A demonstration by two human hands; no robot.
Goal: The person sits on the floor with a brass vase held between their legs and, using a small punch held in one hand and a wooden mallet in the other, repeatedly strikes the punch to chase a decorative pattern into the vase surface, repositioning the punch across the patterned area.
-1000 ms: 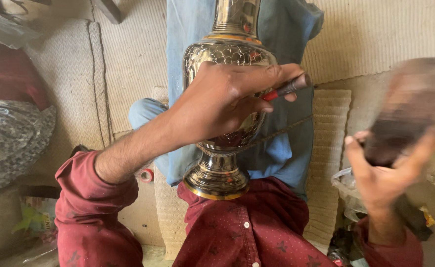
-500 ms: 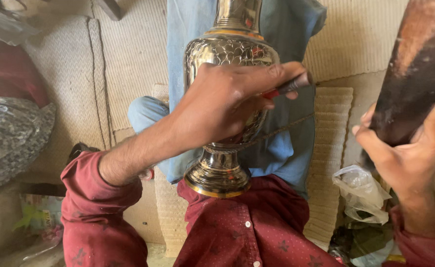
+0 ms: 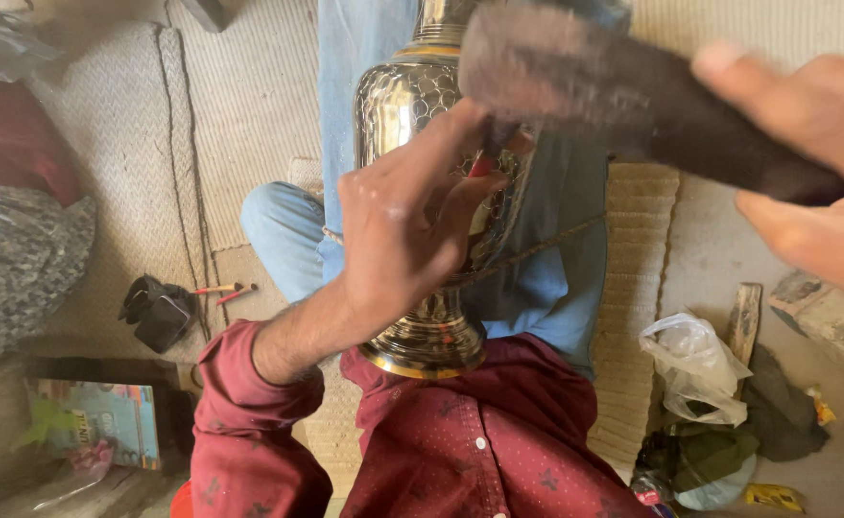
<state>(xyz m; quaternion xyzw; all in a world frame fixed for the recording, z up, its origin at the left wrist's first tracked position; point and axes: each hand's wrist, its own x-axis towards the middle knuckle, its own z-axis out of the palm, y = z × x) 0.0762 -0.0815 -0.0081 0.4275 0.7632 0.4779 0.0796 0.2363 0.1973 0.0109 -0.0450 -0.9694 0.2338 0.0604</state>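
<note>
A tall engraved brass vase [image 3: 404,105] lies along my lap, its round foot [image 3: 424,355] against my red shirt. My left hand [image 3: 398,225] rests on the vase's belly and pinches a thin red-handled tool [image 3: 480,165] against the metal. My right hand [image 3: 810,163] grips a dark wooden mallet [image 3: 585,82], whose blurred head is over the top end of the tool. A thin cord [image 3: 537,249] runs across the vase and my blue-jeaned legs.
A woven mat [image 3: 220,125] covers the floor. A small black object [image 3: 158,312] and two red-tipped sticks [image 3: 218,290] lie at left, a printed box [image 3: 95,422] lower left. A white plastic bag [image 3: 695,369], wooden block [image 3: 743,321] and rags sit at right.
The right hand has swung the mallet from the far right, up and over to the left, so its head is now down at the tool. The left hand has held the tool in place.
</note>
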